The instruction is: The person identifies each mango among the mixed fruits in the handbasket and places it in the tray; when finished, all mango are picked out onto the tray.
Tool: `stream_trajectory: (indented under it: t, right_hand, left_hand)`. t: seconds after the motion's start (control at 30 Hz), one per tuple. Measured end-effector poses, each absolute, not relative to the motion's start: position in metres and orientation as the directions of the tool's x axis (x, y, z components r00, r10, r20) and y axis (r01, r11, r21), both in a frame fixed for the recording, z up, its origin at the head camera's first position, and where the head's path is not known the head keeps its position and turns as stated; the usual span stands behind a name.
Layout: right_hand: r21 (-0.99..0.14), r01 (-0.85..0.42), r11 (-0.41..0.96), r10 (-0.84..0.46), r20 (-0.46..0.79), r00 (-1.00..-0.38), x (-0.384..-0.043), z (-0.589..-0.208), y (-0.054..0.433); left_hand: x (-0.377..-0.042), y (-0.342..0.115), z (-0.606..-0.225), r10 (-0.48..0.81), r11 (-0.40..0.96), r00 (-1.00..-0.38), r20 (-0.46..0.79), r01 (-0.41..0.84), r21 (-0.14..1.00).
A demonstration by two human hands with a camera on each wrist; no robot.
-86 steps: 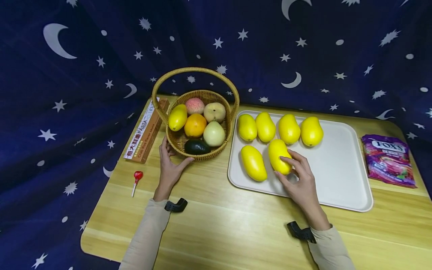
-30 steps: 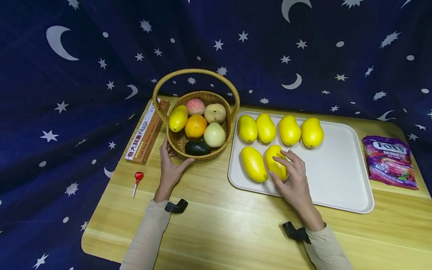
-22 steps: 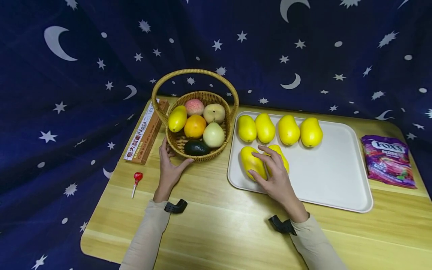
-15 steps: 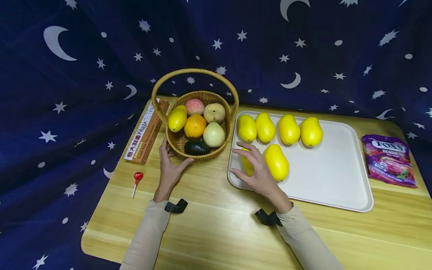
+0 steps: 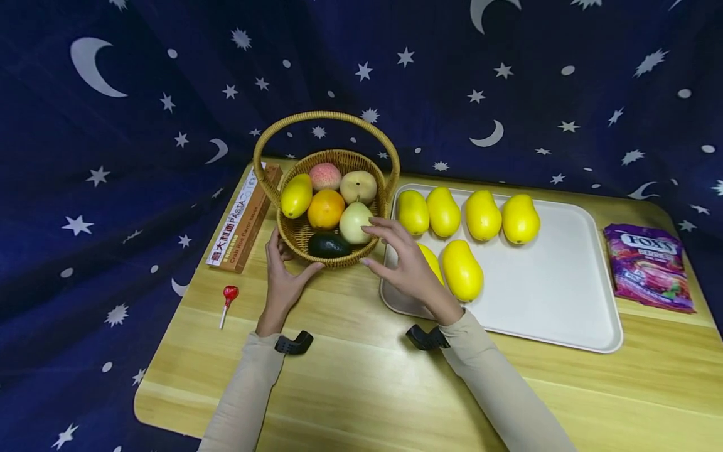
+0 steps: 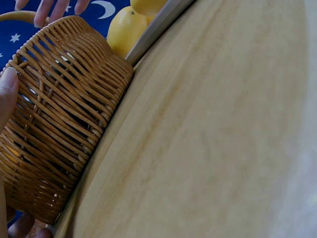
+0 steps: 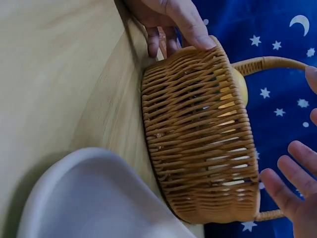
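Observation:
A round wicker basket (image 5: 339,157) with a tall hoop handle holds a yellow mango (image 5: 296,196), a pink peach (image 5: 324,177), a beige round fruit (image 5: 358,187), an orange (image 5: 326,209), a pale green pear (image 5: 354,225) and a dark avocado (image 5: 329,245). My left hand (image 5: 284,282) grips the basket's front left side; in the right wrist view its thumb lies at the rim. My right hand (image 5: 409,263), fingers spread and holding nothing, hovers at the basket's right front rim beside the pear. Behind it, one mango (image 5: 432,260) on the white tray (image 5: 542,289) is partly hidden.
Several more mangoes (image 5: 482,215) lie on the tray, in a back row and a front pair. A pasta box (image 5: 244,220) and a red lollipop (image 5: 228,301) lie left of the basket. A purple candy bag (image 5: 649,267) is at the right. A starry curtain (image 5: 429,88) hangs behind.
My right hand has let go of the right front mango, which now sits nearer the front one beside it. The hand then moved left to the basket. My left hand has stayed put.

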State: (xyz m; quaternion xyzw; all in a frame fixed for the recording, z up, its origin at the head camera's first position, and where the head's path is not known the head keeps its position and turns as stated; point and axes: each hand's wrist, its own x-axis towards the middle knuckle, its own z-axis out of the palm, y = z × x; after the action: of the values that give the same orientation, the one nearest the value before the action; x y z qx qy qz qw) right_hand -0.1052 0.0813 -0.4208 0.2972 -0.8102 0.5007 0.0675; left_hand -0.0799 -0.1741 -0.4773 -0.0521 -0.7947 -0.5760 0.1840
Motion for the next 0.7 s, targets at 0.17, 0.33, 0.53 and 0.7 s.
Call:
stream_trajectory:
  t: [0.17, 0.33, 0.53, 0.7]
  right_hand:
    - [-0.763, -0.572, 0.3, -0.437, 0.423, -0.794, -0.121, -0.421, 0.069]
    - [-0.741, -0.596, 0.31, -0.449, 0.439, -0.779, -0.134, -0.422, 0.059]
    - [-0.779, -0.558, 0.286, -0.496, 0.379, -0.782, -0.145, -0.42, 0.046]
    - [-0.786, -0.541, 0.3, -0.509, 0.348, -0.787, -0.151, -0.415, 0.038]
  left_hand:
    - [-0.079, -0.174, -0.476, -0.121, 0.328, -0.92, 0.372, 0.317, 0.89]
    - [-0.08, -0.174, -0.477, -0.119, 0.335, -0.918, 0.379, 0.322, 0.885]
    - [-0.08, -0.175, -0.477, -0.113, 0.332, -0.917, 0.384, 0.329, 0.884]
    - [-0.081, -0.176, -0.477, -0.107, 0.333, -0.917, 0.384, 0.331, 0.883]
